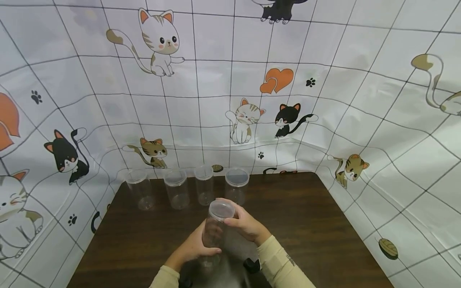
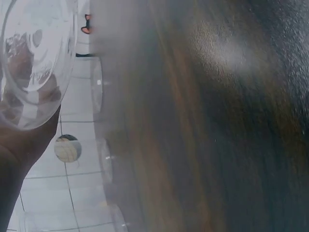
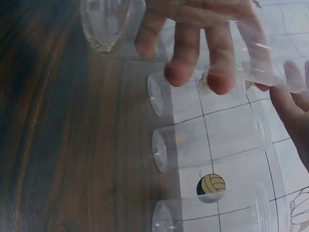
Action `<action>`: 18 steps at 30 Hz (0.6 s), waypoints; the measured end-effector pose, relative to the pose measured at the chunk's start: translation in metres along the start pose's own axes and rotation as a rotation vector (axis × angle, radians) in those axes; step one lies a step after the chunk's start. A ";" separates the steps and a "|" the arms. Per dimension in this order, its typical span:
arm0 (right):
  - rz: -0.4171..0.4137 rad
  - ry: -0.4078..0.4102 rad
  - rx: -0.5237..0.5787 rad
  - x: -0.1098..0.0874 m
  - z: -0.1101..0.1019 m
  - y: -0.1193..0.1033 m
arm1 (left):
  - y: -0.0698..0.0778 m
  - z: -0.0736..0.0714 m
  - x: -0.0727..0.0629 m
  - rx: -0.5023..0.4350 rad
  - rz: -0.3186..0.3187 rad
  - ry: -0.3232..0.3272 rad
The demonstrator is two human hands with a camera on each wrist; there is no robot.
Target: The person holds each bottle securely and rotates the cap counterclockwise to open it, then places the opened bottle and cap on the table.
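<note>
In the head view a clear plastic jar (image 1: 213, 235) with a translucent lid (image 1: 221, 209) is held slightly tilted above the dark wooden table (image 1: 288, 216). My left hand (image 1: 194, 243) grips the jar's lower body. Fingers and thumb of my right hand (image 1: 250, 226) hold it near the top, at the lid. The left wrist view shows the clear jar base (image 2: 34, 96) close up. Through the clear wall, curled left-hand fingers (image 3: 186, 53) appear in the right wrist view. Part of the right hand's grip is hidden behind the jar.
Several similar clear lidded jars stand in a row along the table's back edge, from the leftmost jar (image 1: 141, 192) to the rightmost jar (image 1: 236, 188). A white sheet (image 1: 212, 108) with grid lines and cartoon cats encloses the table behind and at the sides.
</note>
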State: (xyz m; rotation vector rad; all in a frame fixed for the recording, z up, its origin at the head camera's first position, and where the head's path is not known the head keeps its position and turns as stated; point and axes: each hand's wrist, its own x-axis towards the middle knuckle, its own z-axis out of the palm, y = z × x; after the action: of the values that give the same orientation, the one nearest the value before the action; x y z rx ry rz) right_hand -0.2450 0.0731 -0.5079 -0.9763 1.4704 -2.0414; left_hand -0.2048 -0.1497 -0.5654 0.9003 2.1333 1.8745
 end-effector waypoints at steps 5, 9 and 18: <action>-0.025 0.057 0.051 0.000 0.002 0.004 | 0.000 0.000 0.000 -0.024 0.002 0.047; -0.080 0.144 0.049 -0.003 0.007 0.005 | -0.004 -0.004 -0.002 -0.044 -0.012 0.089; -0.075 0.172 -0.063 -0.002 0.010 0.003 | 0.002 -0.006 -0.001 0.010 -0.006 0.098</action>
State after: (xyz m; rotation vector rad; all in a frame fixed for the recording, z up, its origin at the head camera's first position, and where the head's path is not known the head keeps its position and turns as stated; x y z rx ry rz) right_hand -0.2362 0.0676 -0.5097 -0.9126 1.6171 -2.1919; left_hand -0.2064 -0.1552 -0.5627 0.8192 2.2008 1.9451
